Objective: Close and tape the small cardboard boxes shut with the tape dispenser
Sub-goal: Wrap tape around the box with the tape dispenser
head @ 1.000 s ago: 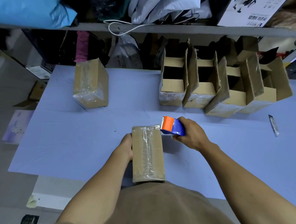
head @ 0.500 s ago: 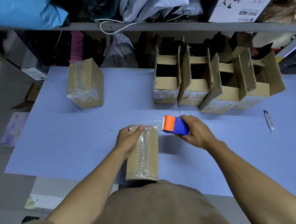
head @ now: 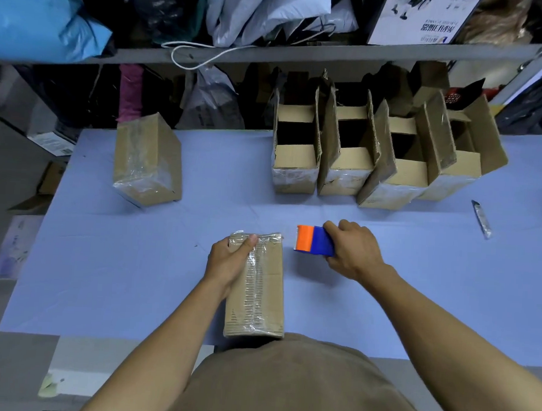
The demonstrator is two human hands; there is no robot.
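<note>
On the desk (head: 383, 305), 1 taped box (head: 256, 286) is placed nearest, the tape dispenser (head: 313, 244) just right of it. Behind, 4 open boxes (head: 373, 154) are lined up; another closed box (head: 148, 161) is set far left.

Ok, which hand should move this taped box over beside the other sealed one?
Probably the left hand: it already rests on the taped box, nearer the sealed box. The right hand grips the tape dispenser.

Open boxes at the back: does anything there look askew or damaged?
The four open boxes stand in a row, but the right two lean and overlap instead of lining up squarely. Several flaps have ragged, torn edges and old crinkled tape. The taped box under the left hand looks straight.
</note>
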